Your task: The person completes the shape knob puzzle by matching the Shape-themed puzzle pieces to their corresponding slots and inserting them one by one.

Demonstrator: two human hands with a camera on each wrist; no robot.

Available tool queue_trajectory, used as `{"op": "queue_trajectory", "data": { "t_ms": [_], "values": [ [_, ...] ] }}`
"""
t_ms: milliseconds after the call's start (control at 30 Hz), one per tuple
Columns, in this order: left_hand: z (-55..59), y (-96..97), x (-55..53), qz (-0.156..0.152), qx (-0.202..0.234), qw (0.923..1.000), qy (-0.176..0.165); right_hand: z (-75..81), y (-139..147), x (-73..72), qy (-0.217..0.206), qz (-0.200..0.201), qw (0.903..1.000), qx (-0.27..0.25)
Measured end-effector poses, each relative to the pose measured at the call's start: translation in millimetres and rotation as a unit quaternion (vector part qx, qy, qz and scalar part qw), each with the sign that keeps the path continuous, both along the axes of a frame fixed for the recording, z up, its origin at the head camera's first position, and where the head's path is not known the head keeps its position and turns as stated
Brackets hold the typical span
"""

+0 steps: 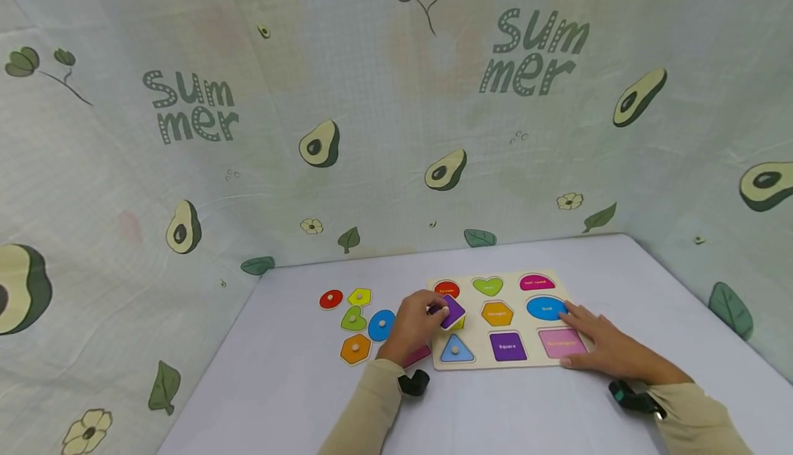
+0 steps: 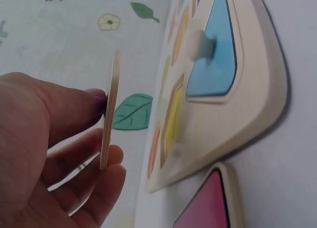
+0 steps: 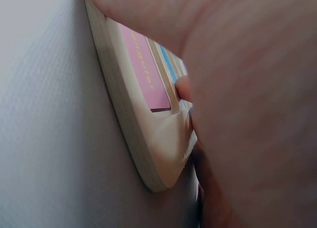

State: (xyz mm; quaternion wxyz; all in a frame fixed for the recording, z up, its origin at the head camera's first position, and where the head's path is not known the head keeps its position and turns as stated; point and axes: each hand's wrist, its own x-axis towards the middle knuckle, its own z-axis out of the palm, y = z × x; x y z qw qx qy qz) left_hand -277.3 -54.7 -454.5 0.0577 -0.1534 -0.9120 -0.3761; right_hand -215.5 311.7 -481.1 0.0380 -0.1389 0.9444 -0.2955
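My left hand (image 1: pixel 414 321) pinches a purple square puzzle piece (image 1: pixel 457 310) by its small knob. The piece is tilted above the yellow recess on the left side of a wooden shape board (image 1: pixel 482 362); in the left wrist view the piece's edge (image 2: pixel 113 99) shows, apart from the board. A blue triangle piece (image 1: pixel 456 352) with a knob sits in its recess. The purple recess marked Square (image 1: pixel 508 347) lies to its right. Straight fingers of my right hand (image 1: pixel 610 348) rest on the board's right edge, by the blue oval and pink rectangle (image 3: pixel 146 74) recesses.
Left of the board lie loose knobbed pieces: a red one (image 1: pixel 331 299), a yellow pentagon (image 1: pixel 359 297), a green heart (image 1: pixel 354 319), a blue one (image 1: pixel 381 325) and an orange hexagon (image 1: pixel 356 350). A dark pink piece (image 1: pixel 418 356) is partly behind my left wrist. Printed cloth (image 1: pixel 372 97) hangs behind the table.
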Motion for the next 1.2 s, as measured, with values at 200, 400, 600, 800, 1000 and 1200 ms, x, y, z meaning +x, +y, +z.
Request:
{"op": "queue_trajectory", "data": {
  "t_ms": [200, 400, 600, 800, 1000, 1200],
  "values": [
    [2.5, 14.6, 2.7, -0.017, -0.013, 0.9998, 0.001, 0.8, 2.0, -1.2, 0.005, 0.001, 1.0, 0.002],
    [1.3, 32.2, 8.8, -0.038, -0.046, 0.9982, 0.002, 2.0, 2.9, -2.0, -0.003, -0.011, 0.9997, 0.021],
    [-2.6, 44.1, 17.3, -0.063, -0.067, 0.9958, 0.007, -1.6, 2.7, 0.3, -0.01, -0.012, 0.9999, -0.001],
    [-8.2, 55.2, 24.7, -0.072, -0.086, 0.9937, -0.003, -2.0, -0.7, 3.8, -0.006, -0.009, 0.9999, 0.003],
    [-3.3, 69.4, 27.8, -0.071, -0.068, 0.9948, -0.026, 0.9, -0.3, 1.3, 0.002, -0.004, 1.0, -0.008],
    [-0.5, 76.2, 28.1, -0.049, -0.044, 0.9958, -0.064, -0.8, 0.8, -0.9, 0.001, -0.001, 1.0, -0.009]
  ]
}}
